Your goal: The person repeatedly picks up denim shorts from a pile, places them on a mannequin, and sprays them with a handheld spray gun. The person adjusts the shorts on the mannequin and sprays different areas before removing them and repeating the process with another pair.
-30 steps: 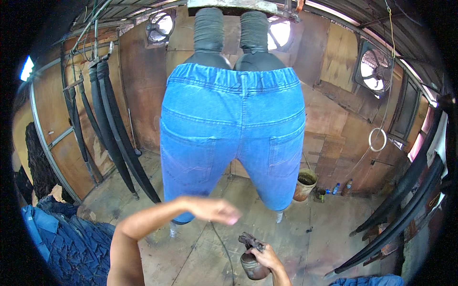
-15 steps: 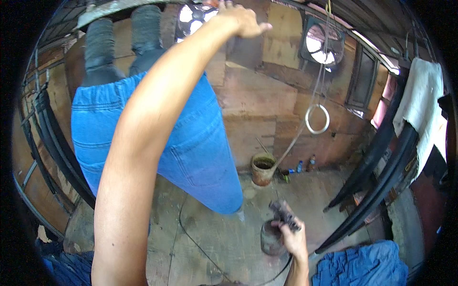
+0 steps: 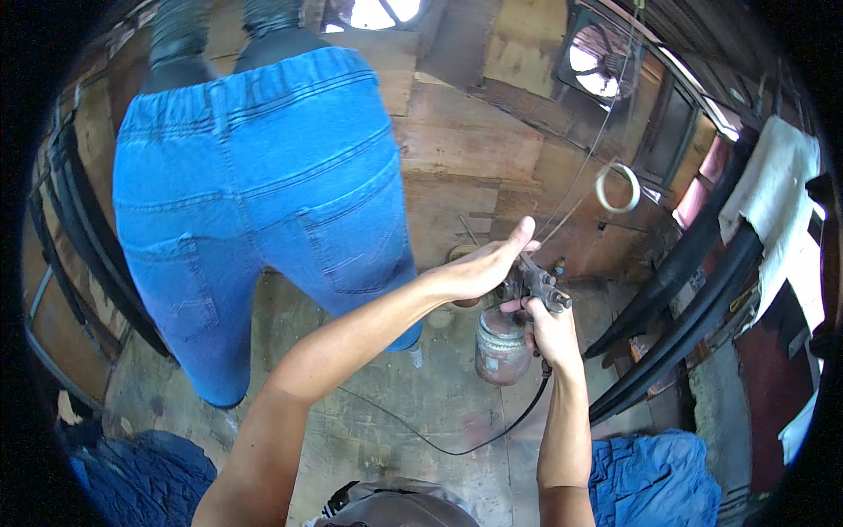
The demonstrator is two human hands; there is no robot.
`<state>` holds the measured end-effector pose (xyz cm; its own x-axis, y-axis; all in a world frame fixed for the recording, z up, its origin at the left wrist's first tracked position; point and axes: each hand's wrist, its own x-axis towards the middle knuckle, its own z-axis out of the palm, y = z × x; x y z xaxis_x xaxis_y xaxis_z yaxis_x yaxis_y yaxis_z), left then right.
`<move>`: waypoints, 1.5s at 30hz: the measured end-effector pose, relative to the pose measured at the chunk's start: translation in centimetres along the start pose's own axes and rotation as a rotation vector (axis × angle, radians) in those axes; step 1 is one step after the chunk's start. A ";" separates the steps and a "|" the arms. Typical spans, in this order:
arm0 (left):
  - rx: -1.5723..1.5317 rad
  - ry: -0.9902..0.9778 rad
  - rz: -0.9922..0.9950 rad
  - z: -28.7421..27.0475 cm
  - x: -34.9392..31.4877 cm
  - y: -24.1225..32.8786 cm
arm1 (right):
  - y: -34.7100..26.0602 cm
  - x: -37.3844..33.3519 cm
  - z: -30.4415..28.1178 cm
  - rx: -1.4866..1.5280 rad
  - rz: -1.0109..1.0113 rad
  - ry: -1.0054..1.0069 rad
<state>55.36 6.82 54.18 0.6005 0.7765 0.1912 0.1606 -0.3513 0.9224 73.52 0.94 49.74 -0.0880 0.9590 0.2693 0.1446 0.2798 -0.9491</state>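
Observation:
My right hand (image 3: 551, 338) grips a spray gun (image 3: 537, 285) by its handle. A stained cup (image 3: 503, 347) hangs under the gun, and a thin dark hose (image 3: 479, 448) runs from its handle in a loop over the floor. My left hand (image 3: 483, 270) is at the gun's front end, thumb stretched up and apart; its other fingers are mostly hidden, and I cannot tell whether they touch the gun. Left of my arms hang blue jeans (image 3: 255, 176), upside down, with the waist pulled over two dark padded supports (image 3: 270, 31).
A white ring (image 3: 617, 188) hangs on cords at the right. Behind my left hand stands a bucket (image 3: 463, 252), partly hidden. Black tubes (image 3: 694, 325) and a pale cloth (image 3: 773, 176) hang right. Crumpled blue cloth lies in piles at left (image 3: 145, 474) and right (image 3: 654, 479).
My left hand has come down from above the jeans to the spray gun's front. My right hand has raised the gun. The jeans have swung round, now showing both legs, and the ring has shifted right.

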 end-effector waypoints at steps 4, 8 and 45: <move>-0.118 0.018 0.081 0.6 -1.2 -1.4 | 2.8 -0.2 0.8 -0.041 0.003 0.086; 0.325 0.357 0.362 2.8 -7.4 -4.9 | 5.6 -0.4 1.8 0.075 -0.074 0.199; 0.247 1.708 -0.452 -6.9 -58.9 -30.6 | 34.9 8.9 17.4 0.407 0.335 0.151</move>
<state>9.70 -24.59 16.97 -0.8934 0.3960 0.2123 0.2656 0.0843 0.9604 60.63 18.51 16.17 0.0443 0.9968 -0.0669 -0.2552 -0.0535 -0.9654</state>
